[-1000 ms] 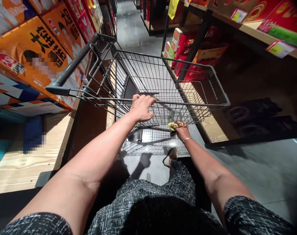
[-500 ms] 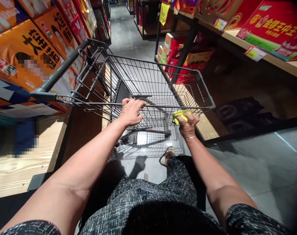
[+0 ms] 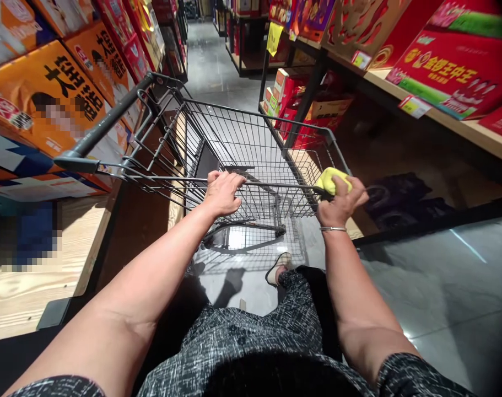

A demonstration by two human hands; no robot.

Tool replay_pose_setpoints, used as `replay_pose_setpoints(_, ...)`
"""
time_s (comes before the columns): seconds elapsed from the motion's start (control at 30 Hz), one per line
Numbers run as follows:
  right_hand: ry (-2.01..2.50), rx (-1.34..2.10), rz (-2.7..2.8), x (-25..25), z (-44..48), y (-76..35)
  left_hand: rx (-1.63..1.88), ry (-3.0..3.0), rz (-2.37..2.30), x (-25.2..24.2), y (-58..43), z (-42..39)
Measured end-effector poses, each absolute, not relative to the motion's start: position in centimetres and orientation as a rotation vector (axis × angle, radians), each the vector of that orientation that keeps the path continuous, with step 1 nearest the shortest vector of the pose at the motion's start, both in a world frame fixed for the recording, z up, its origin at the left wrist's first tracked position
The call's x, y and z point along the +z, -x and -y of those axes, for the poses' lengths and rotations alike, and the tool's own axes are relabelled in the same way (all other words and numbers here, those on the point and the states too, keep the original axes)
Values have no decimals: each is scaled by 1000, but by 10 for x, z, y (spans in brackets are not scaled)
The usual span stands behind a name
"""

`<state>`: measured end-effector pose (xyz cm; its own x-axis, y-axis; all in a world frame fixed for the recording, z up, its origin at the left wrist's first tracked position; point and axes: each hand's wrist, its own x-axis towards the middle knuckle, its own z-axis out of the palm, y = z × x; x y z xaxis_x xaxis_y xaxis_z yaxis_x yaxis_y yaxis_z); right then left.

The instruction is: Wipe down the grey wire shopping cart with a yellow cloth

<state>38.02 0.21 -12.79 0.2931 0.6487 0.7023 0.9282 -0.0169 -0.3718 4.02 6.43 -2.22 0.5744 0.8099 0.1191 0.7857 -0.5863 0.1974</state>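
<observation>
In the head view, the cart (image 3: pixel 271 185) stands on the floor (image 3: pixel 424 309) between a left shelf (image 3: pixel 81 242) and a right shelf (image 3: pixel 469 128). The left hand (image 3: pixel 222 194) grasps its near rim; the right hand (image 3: pixel 342 201) clasps a yellow cloth (image 3: pixel 332 179) at that rim's right end.

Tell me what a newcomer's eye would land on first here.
Likely the grey shopping cart across the middle, the left hand on its near rim. Next, the bright yellow cloth bunched in the right hand at the rim's right end. Then the big orange pack at upper left.
</observation>
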Motion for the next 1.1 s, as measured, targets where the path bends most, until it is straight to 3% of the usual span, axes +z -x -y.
replay_pose_setpoints(0.13,1810,-410,1435,-116,-22,-319,319,-2675,-1372,-23,-42,-64)
replay_pose_setpoints(0.37,1521,-350,1866,-95,-30,-200,331,-2738,-1384,-27,-41,-66)
replay_pose_setpoints(0.5,1581,-347,1955,-96,-27,-268,361,-2716,-1352,-28,-39,-67)
replay_pose_setpoints(0.73,1927,-427,1596,-109,1,-449,375,-2687,-1348,-28,-42,-69)
replay_pose_setpoints(1.1,1802,-441,1421,-142,-13,-441,373,-2633,-1406,-24,-52,-82)
